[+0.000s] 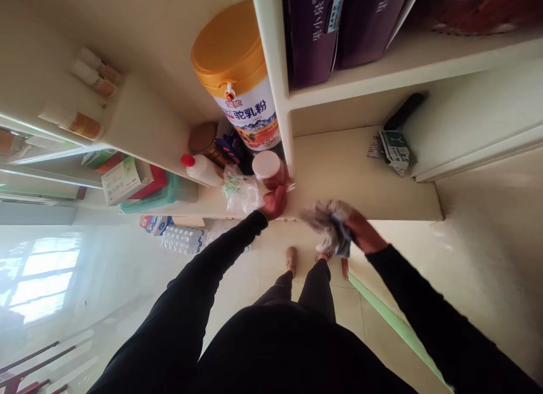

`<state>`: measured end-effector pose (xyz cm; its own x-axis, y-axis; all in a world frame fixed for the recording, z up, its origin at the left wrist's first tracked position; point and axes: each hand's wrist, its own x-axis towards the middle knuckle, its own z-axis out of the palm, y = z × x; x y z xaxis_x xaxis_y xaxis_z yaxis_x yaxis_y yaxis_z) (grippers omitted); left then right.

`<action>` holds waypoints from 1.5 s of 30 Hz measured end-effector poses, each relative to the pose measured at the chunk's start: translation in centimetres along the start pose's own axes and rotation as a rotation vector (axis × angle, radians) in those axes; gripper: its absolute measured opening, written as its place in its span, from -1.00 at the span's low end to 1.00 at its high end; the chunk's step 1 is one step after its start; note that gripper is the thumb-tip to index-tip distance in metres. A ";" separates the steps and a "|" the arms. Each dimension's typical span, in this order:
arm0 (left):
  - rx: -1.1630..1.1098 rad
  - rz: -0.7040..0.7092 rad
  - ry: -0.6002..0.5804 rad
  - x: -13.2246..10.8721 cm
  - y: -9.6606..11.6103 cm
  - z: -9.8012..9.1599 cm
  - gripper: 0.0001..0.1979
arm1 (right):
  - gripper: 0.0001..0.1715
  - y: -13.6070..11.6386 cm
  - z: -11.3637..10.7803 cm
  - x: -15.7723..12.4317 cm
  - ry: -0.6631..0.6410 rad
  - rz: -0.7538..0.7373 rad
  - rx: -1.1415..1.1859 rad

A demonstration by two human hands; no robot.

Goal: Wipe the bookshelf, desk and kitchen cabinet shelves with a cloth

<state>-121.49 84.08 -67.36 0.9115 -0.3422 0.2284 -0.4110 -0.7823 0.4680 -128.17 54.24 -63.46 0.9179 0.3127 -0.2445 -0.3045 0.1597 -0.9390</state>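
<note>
My left hand (275,202) is closed at the shelf's front edge, just in front of a jar with a pale pink lid (267,166). Something small and white shows by its fingertips, too small to name. A crumpled clear plastic bag (242,191) lies against that hand's left side. In my right hand (358,227) is a bunched grey cloth (328,223), held over the front edge of the shelf (331,167) and partly blurred.
A big tub with an orange lid (227,43) stands behind the jar, near a white bottle with a red cap (203,168). Purple boxes (314,37) fill the upper compartment. Right of the cloth lies a green and white packet (394,149). Bottled water packs (182,239) sit below left.
</note>
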 end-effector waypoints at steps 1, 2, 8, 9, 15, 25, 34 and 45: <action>-0.007 -0.002 0.004 0.1 0.0 0.0 -0.23 | -0.44 -1.3 -1.6 1.7 0.072 0.000 -0.019; -0.015 -0.001 0.005 0.1 0.1 0.1 -0.21 | -0.46 -2.4 -3.1 3.3 0.132 -0.012 -0.080; -0.019 0.012 0.031 0.1 0.1 0.2 -0.16 | -0.32 -4.3 -7.1 5.9 0.549 -0.308 -1.035; -0.021 0.023 0.037 0.1 0.0 0.3 -0.18 | -0.28 -4.1 -7.1 5.5 0.537 -0.389 -1.115; 0.006 0.111 0.100 -0.2 -0.2 0.6 -0.29 | -0.24 -1.9 -5.4 5.3 0.222 -0.548 -1.441; -0.019 0.125 0.079 -0.5 -0.6 0.8 -0.48 | -0.19 -2.6 -2.5 13.9 0.324 -0.363 -1.489; -0.015 0.139 0.052 -0.4 -0.4 0.6 -0.47 | -0.22 -2.5 3.7 19.0 0.219 -0.380 -1.516; -0.029 0.119 0.044 -0.4 -0.4 0.9 -0.47 | -0.29 -3.5 3.2 17.1 0.299 -0.304 -1.527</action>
<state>-121.70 84.07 -68.41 0.8546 -0.4082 0.3210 -0.5174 -0.7219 0.4594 -112.21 62.08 -63.62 0.9653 0.2284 0.1267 0.2548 -0.9303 -0.2637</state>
